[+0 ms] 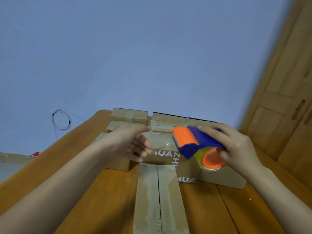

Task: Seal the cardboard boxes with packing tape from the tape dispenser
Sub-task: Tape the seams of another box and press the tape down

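Note:
My right hand (236,146) grips a blue and orange tape dispenser (194,142) with a roll of clear tape (211,159), held in the air above a printed cardboard box (162,149). My left hand (133,142) hovers over that box's left part, fingers loosely curled, holding nothing. A long narrow cardboard box (158,196) lies nearest me, its centre seam running away from me. More cardboard boxes (130,115) are stacked at the far end of the table.
The wooden table (101,191) carries all the boxes. A coil of clear wire (61,119) hangs on the blue wall at left. A wooden cabinet (287,98) stands at right. A small red object (34,154) lies on a surface at the far left.

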Demonstrator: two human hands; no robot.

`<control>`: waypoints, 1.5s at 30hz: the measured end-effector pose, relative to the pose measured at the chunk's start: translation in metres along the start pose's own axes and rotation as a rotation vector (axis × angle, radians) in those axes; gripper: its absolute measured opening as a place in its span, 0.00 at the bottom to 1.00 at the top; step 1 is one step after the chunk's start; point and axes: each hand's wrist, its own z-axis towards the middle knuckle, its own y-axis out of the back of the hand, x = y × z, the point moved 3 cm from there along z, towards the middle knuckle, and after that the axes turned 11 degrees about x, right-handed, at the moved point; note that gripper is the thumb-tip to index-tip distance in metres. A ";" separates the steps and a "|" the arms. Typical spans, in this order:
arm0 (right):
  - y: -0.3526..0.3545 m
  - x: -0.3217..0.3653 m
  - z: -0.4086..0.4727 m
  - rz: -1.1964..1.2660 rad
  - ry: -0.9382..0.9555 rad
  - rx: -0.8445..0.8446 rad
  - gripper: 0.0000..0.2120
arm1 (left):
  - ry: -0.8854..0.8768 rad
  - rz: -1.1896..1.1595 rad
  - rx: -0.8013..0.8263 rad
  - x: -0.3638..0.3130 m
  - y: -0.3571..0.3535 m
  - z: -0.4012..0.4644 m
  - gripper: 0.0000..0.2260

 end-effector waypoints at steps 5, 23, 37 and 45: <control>0.014 -0.010 -0.014 0.133 -0.088 -0.052 0.30 | -0.077 -0.092 0.041 0.009 0.001 -0.005 0.25; -0.002 0.002 -0.013 0.081 -0.023 -0.015 0.27 | -0.207 -0.121 0.249 0.008 -0.044 0.008 0.09; -0.013 0.006 -0.001 0.020 0.027 0.024 0.26 | -0.087 0.111 -0.008 0.021 -0.037 0.012 0.18; -0.010 0.005 -0.003 0.011 0.032 0.032 0.26 | -0.115 -0.174 0.221 0.021 -0.044 0.016 0.14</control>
